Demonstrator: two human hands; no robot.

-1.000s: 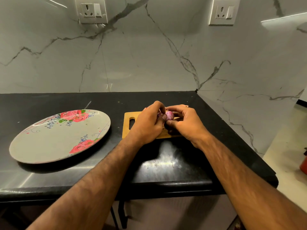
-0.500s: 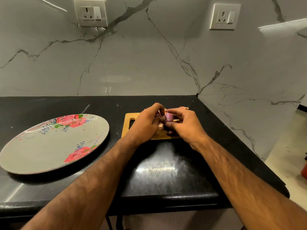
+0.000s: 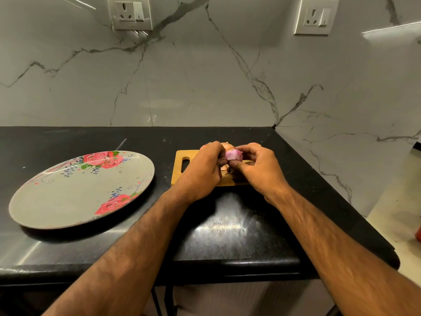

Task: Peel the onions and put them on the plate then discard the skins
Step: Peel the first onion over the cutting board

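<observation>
– Purple onion [image 3: 234, 154], glossy and partly stripped, right at the centre of things, held over the wooden cutting board [image 3: 182, 157]!

– And both hands are on it. The left hand [image 3: 202, 172] comes in from the left, fingers [image 3: 216, 148] curled in against that side of the bulb.

– The right hand [image 3: 259, 171] mirrors it: thumb tucked underneath, the other fingers arched over the top, pinching the onion from the right.

– Any loose skin between those fingertips?

– Can't tell from this angle; the tips crowd together and hide it. Whether the bulb touches the board is hidden too.

– Look just behind the knuckles: a second onion [image 3: 227, 144], tan and papery, peeks out at the board's far edge.

– Good spot. The board itself has a handle slot at its left end, and it lies flat on the black worktop [image 3: 227, 236], towards the right-hand corner.

– Over on the left, the plate [image 3: 57, 208]: a big grey oval with pink roses and blue sprigs, lying just beside the board, its rim apart from it.

– Both forearms reach in from the near edge, bare, angled towards each other.

– And behind it all, a grey-veined marble wall [image 3: 205, 87] with two white sockets [image 3: 129, 13] high up, one on each side of the corner.
</observation>
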